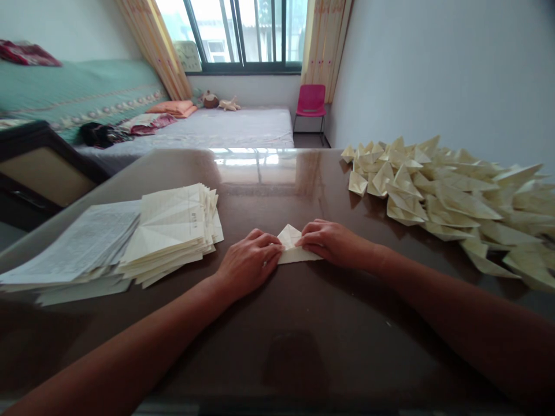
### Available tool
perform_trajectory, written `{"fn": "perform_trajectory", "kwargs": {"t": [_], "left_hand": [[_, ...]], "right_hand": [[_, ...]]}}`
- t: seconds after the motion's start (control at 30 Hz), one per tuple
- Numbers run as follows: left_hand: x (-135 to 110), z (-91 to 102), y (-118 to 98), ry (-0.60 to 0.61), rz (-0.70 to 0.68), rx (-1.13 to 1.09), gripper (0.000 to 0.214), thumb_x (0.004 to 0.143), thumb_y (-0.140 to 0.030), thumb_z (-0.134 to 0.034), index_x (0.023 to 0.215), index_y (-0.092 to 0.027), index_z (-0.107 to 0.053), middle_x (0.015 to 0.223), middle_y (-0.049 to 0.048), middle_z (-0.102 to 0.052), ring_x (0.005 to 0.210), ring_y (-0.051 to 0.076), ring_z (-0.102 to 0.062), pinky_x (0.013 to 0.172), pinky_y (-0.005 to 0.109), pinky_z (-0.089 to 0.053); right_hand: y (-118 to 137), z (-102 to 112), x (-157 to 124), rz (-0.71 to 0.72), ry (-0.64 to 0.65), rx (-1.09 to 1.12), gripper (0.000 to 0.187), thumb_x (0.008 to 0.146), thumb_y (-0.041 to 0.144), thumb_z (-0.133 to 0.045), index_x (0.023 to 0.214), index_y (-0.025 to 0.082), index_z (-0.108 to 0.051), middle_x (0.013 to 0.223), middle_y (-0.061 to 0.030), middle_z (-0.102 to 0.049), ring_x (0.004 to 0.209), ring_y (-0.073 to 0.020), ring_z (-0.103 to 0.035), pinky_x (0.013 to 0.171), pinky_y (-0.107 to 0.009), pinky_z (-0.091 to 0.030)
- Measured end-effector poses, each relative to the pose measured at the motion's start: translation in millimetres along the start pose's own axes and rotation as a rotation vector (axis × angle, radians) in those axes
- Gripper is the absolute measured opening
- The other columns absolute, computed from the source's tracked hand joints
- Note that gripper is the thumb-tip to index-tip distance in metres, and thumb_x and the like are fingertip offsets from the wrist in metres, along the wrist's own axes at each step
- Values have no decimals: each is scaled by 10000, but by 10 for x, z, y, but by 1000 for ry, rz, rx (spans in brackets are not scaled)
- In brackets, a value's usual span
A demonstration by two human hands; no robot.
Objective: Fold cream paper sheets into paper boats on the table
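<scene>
A small cream folded paper piece (291, 244) lies on the glossy brown table (277, 346) in front of me. My left hand (249, 261) presses on its left side with curled fingers. My right hand (332, 242) pinches and presses its right side, fingers closed on the paper. Only the paper's pointed top and lower edge show between the hands.
A stack of creased cream sheets (173, 231) sits left of the hands, beside flat printed pages (78, 248). A big heap of folded paper shapes (451, 196) fills the table's right side. Beyond the table are a bed (225, 130), a pink chair (311, 101) and a window (243, 32).
</scene>
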State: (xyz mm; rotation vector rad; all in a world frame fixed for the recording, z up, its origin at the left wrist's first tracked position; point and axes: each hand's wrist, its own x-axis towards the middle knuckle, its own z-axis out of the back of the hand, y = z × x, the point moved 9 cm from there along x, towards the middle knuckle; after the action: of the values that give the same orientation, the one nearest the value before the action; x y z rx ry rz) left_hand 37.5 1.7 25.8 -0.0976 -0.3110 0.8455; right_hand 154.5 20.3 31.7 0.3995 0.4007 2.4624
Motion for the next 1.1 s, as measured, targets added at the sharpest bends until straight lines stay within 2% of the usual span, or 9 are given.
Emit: {"fn": "perform_trajectory", "kwargs": {"t": [0.13, 0.23, 0.33, 0.43, 0.67, 0.77, 0.87, 0.97, 1.1], "left_hand": [[43, -41, 143, 11, 73, -86, 277, 948, -349, -428, 922, -250, -686, 1003, 10, -661, 924, 176, -545, 796, 281, -477], [69, -74, 243, 4, 139, -122, 274, 947, -365, -426, 975, -257, -676, 949, 8, -668, 931, 181, -562, 807, 286, -471], [83, -81, 315, -22, 203, -114, 279, 943, -371, -426, 1079, -266, -645, 979, 6, -679, 938, 188, -585, 814, 301, -470], [97, -82, 309, -26, 211, -54, 298, 938, -362, -426, 1156, -274, -610, 1010, 9, -674, 885, 185, -602, 777, 305, -479], [102, -86, 205, -24, 167, 123, 319, 947, -315, -415, 1231, -297, -559, 957, 24, -632, 914, 189, -576, 688, 266, -493], [90, -30, 105, -83, 98, 188, 345, 940, -259, -431, 1270, -268, -534, 1112, 61, -599, 1037, 222, -526, 784, 321, -507], [63, -10, -135, -117, -89, 199, 349, 942, -197, -424, 1270, -230, -538, 1249, 78, -556, 1166, 249, -446, 946, 393, -454], [34, -80, -319, -57, -205, 148, 321, 957, -223, -408, 1239, -194, -557, 1199, 78, -587, 1132, 236, -473, 966, 388, -449], [30, -128, -366, -19, -195, 118, 332, 961, -264, -401, 1243, -174, -552, 1142, 92, -597, 1059, 220, -519, 945, 389, -478]], "right_hand": [[-187, -14, -3, -114, -6, 131, 237, 926, 248, -489, 938, 159, -709, 906, -64, -682, 803, -144, -604, 750, -236, -435], [-317, -49, -14, -220, -10, 162, 234, 921, 273, -494, 879, 157, -693, 833, -43, -690, 737, -135, -601, 697, -224, -418], [-369, -59, -22, -291, -17, 96, 222, 918, 297, -491, 872, 176, -672, 817, -31, -687, 722, -135, -593, 674, -224, -394], [-362, -42, -25, -334, -15, -40, 212, 924, 328, -480, 898, 194, -642, 883, -31, -681, 764, -144, -597, 679, -232, -373], [-363, -45, -36, -435, 43, -242, 209, 934, 387, -460, 935, 220, -585, 947, -24, -664, 802, -160, -606, 633, -244, -330], [-361, -57, -26, -439, 60, -257, 186, 928, 376, -472, 934, 222, -576, 951, -25, -663, 812, -160, -605, 630, -243, -321], [-361, -61, -20, -431, 57, -251, 171, 923, 366, -479, 918, 223, -573, 942, -17, -667, 801, -157, -605, 617, -245, -313], [-360, -50, -19, -425, 38, -250, 158, 920, 355, -484, 910, 224, -572, 932, -10, -673, 789, -159, -612, 605, -248, -308], [-368, -50, -20, -434, 33, -249, 162, 921, 353, -491, 915, 217, -579, 937, -18, -680, 800, -163, -621, 612, -250, -319]]}}
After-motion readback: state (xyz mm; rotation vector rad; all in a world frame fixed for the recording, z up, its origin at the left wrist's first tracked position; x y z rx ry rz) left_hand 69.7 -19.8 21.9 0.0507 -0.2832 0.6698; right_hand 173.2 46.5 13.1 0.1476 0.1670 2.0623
